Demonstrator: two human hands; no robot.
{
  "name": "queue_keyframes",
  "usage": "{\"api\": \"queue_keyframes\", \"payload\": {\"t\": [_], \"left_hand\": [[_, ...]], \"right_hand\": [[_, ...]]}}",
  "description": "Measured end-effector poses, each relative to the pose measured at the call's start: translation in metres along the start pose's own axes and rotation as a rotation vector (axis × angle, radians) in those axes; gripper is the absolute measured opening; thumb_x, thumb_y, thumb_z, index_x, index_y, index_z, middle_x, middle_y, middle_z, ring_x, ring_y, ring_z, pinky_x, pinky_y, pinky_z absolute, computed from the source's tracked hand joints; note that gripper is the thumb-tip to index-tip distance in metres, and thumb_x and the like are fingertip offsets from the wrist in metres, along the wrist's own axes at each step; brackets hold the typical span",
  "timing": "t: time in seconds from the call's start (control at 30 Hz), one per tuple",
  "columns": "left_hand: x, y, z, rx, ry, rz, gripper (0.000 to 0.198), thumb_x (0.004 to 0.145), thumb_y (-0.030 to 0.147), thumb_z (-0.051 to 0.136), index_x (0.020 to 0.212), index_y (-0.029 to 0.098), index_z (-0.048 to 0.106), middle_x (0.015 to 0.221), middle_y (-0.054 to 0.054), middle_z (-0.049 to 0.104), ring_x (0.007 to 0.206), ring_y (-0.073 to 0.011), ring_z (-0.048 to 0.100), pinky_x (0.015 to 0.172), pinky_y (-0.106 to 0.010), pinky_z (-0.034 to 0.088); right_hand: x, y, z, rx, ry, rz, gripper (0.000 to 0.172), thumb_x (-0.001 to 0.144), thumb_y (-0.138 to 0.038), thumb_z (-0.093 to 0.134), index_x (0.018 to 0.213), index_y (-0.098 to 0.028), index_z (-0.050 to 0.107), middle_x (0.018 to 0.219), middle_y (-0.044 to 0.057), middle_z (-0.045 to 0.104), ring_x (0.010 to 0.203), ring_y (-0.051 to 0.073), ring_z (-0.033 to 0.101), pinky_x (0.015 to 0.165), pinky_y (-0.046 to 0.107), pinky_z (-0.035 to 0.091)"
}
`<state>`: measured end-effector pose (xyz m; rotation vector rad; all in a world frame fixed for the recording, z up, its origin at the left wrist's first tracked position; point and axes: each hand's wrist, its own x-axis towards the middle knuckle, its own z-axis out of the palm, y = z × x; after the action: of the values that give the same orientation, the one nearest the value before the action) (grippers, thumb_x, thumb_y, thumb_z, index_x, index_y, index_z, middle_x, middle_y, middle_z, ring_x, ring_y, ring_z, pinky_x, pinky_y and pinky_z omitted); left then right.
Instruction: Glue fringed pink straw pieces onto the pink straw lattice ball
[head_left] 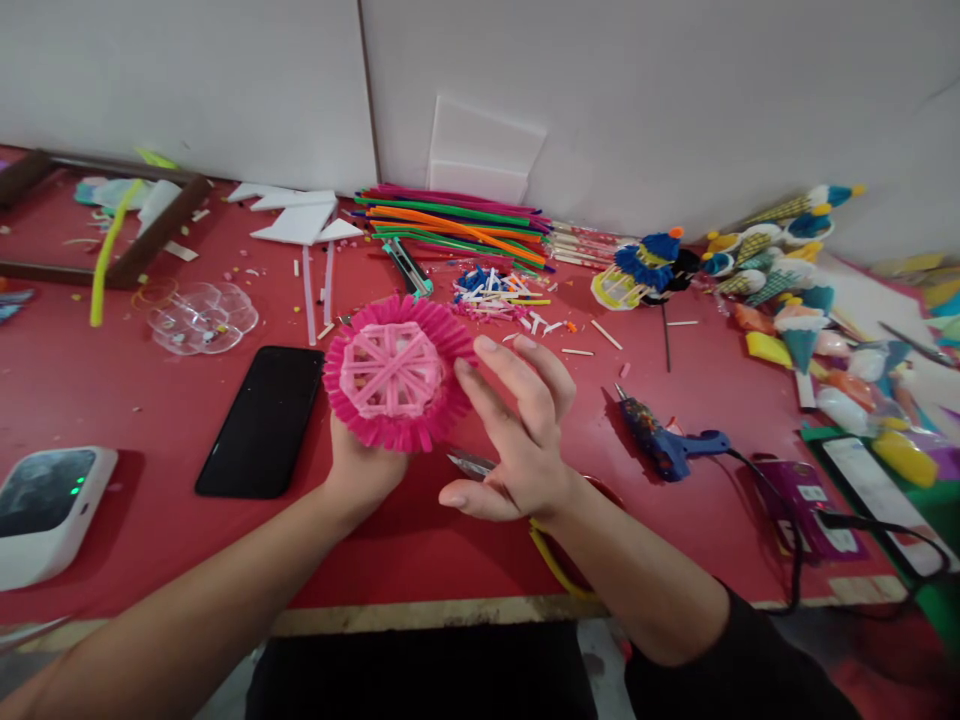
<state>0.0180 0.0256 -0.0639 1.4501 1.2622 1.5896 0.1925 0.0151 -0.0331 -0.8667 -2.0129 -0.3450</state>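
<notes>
A round pink craft piece (394,368) is held up over the table; light pink strips cross like spokes in its middle, and a darker pink fuzzy fringe rings it. My left hand (361,462) supports it from below and behind, its fingers hidden by the piece. Fingers spread, my right hand (521,430) is at the right edge of the fringe, with fingertips touching or very near it. Beneath the right hand lie scissors (471,464) with yellow-edged handles, partly covered by the hand and wrist.
A black phone (262,420) lies left of the hands, near a clear flower-shaped tray (202,318). Behind are a green cutter (406,266), pipe cleaners (457,228) and cut bits (495,290). To the right lies a corded blue glue gun (667,437) beside a purple box (810,505).
</notes>
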Motion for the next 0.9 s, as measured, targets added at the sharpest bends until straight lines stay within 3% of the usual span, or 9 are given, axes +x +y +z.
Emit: {"api": "queue_keyframes", "payload": {"t": [0.13,0.3,0.43,0.67,0.9], "left_hand": [[0.000,0.012,-0.001,-0.026,-0.002,0.043,0.039,0.067,0.026,0.083,0.103,0.022,0.070,0.107,-0.008,0.080,0.105,-0.0299,0.075,0.100,-0.048,0.059],[-0.001,0.028,-0.001,-0.110,-0.033,-0.082,0.041,0.068,0.025,0.088,0.106,0.025,0.072,0.116,-0.006,0.079,0.113,-0.0313,0.072,0.105,-0.047,0.056],[0.000,0.030,-0.001,-0.110,-0.063,-0.101,0.046,0.064,0.022,0.090,0.107,0.023,0.072,0.117,-0.008,0.079,0.113,-0.0318,0.073,0.107,-0.047,0.056],[0.000,0.033,-0.003,-0.110,-0.071,-0.194,0.047,0.066,0.029,0.088,0.110,0.022,0.071,0.126,-0.010,0.076,0.123,-0.0323,0.069,0.113,-0.049,0.051],[0.003,0.044,-0.004,-0.074,-0.159,-0.284,0.045,0.067,0.032,0.085,0.108,0.021,0.070,0.127,-0.011,0.075,0.127,-0.0340,0.066,0.113,-0.049,0.051]], "right_hand": [[-0.001,0.000,0.002,0.011,0.005,0.022,0.083,0.093,-0.076,0.038,0.151,-0.017,0.048,0.145,0.013,0.054,0.137,0.034,0.043,0.117,0.051,0.038],[0.001,-0.002,0.002,0.002,0.011,0.033,0.075,0.095,-0.070,0.040,0.146,-0.018,0.053,0.141,0.013,0.056,0.137,0.034,0.043,0.117,0.050,0.037],[0.000,-0.003,0.002,0.021,0.040,0.011,0.075,0.090,-0.072,0.051,0.144,-0.020,0.057,0.142,0.013,0.056,0.134,0.035,0.045,0.116,0.050,0.038],[-0.001,-0.003,0.003,0.013,0.026,0.010,0.067,0.096,-0.072,0.037,0.144,-0.030,0.055,0.140,0.006,0.062,0.137,0.032,0.045,0.116,0.052,0.038],[0.000,-0.002,-0.001,0.030,-0.012,-0.045,0.060,0.101,-0.063,0.032,0.143,-0.028,0.055,0.131,0.001,0.072,0.142,0.026,0.048,0.124,0.046,0.025]]}}
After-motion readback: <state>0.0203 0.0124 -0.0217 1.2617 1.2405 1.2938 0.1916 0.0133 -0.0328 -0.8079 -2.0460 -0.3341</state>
